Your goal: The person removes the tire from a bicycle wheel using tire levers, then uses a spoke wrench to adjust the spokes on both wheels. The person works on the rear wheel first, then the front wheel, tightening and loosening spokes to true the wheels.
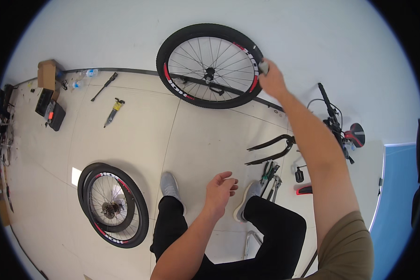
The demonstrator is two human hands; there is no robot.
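A bicycle wheel (210,73) with a black tyre and a red-and-white rim leans against the white wall ahead. My right hand (271,80) reaches far forward and is closed on the tyre at the wheel's right edge. A small greyish patch shows at the fingers there; I cannot make out what it is. My left hand (220,192) hovers above the floor between my shoes, holding nothing, its fingers loosely bent and apart. A black bicycle fork (284,148) lies to the right, below the wheel.
A second wheel (111,210) with a cassette lies at left with another tyre. Pliers (269,173) and other tools lie by my right shoe. Handlebars (330,109), a red-black saddle (355,135) and a pedal (299,175) are at right. A cardboard box (46,75) stands far left.
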